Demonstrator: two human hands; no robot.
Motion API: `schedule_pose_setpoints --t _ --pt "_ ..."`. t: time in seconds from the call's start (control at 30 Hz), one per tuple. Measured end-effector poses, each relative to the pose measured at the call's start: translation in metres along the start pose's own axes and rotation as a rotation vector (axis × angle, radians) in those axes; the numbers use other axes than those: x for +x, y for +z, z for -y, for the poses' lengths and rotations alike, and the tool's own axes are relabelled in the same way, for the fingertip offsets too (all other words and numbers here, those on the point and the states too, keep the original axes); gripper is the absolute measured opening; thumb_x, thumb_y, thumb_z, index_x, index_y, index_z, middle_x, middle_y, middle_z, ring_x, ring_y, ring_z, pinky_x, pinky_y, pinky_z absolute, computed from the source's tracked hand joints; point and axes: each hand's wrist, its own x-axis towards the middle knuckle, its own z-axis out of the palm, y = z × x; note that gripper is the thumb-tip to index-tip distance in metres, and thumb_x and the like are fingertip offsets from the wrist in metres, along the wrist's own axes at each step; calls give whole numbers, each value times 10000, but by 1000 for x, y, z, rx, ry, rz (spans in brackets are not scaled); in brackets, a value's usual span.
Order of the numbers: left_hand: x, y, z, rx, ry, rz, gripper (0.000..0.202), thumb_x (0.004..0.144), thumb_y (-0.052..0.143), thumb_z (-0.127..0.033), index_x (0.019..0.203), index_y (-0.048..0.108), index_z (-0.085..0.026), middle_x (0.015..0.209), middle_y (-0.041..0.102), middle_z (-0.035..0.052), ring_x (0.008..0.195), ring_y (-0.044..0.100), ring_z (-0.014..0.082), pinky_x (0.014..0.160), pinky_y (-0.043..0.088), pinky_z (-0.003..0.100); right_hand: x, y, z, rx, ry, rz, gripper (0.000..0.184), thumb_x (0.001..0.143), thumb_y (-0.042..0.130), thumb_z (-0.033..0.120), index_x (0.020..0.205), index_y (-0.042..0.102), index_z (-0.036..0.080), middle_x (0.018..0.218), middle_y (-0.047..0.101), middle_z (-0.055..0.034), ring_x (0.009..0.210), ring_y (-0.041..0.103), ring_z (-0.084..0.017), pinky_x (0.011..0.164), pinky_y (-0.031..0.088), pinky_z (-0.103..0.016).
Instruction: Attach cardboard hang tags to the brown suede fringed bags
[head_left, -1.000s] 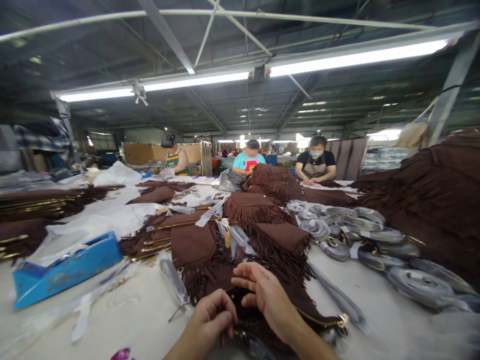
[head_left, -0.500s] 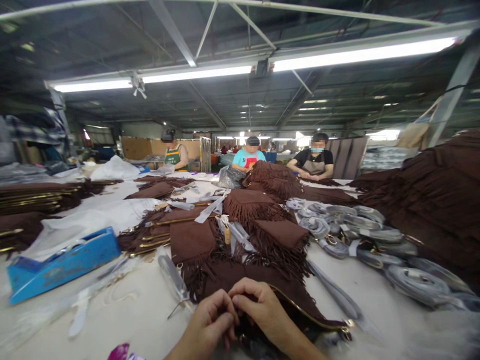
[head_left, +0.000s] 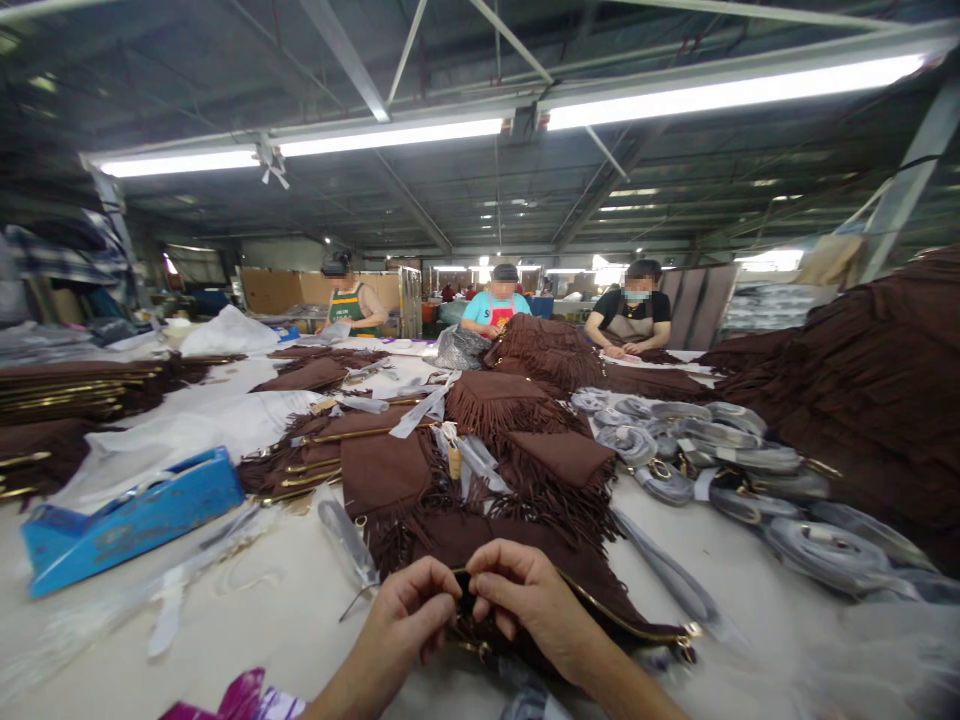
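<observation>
The bag [head_left: 581,560], brown and fringed, lies on the table [head_left: 292,645] right under the person's hands, its mouth towards the person. The left hand [head_left: 416,610] pinches the mouth's edge between thumb and fingertips; the right hand [head_left: 525,595] pinches it just beside, with a small gap between the two. Exactly which bit of edge is caught is hidden by the fingers. The gold zip [head_left: 622,626] runs out to the bag's right corner.

Just right of the bag lies a grey strap [head_left: 667,570]; farther right are wrapped coils [head_left: 832,550]. Left of the bag are a clear sleeve [head_left: 345,535], near, and a blue tape dispenser [head_left: 135,520], well apart. Beyond the bag lie more bags [head_left: 559,455] and, farther off, three people [head_left: 634,325].
</observation>
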Motion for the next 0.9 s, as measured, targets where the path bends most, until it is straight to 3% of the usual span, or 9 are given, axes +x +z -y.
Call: schedule_pose_setpoints --t 0.17,0.27,0.4,0.73,0.9 --pt "0 5 3 7 75 23 400 772 639 -420 1065 504 -184 631 530 -71 483 426 72 428 267 176 -3 5 1 -157 -155 -1 133 761 658 281 761 558 192 612 570 54 528 493 -95 493 365 -201" --pt "-2 8 4 65 91 28 319 813 571 -349 1065 466 -185 620 524 -75 500 422 79 465 299 190 -4 5 0 -335 -279 -23 59 779 609 174 740 571 195 634 562 57 609 527 -112 608 408 -222" --pt "-4 9 7 171 100 33 223 819 508 -266 1019 441 -191 604 515 -81 501 429 89 483 327 203 -5 4 -3 -512 -367 -9 89 797 628 148 745 580 202 642 580 61 611 540 -112 616 399 -217" --pt "-8 8 4 207 103 69 170 787 475 -177 955 458 -195 605 526 -76 538 442 104 542 347 222 -4 -1 -14 -618 -461 25 91 837 616 169 765 585 215 679 605 52 619 561 -117 623 416 -210" --pt "-8 6 6 237 113 89 175 778 484 -135 942 493 -197 601 520 -77 548 435 103 570 336 222 -5 -1 -13 -675 -506 65 137 871 526 141 770 571 221 714 615 32 652 586 -126 638 422 -214"
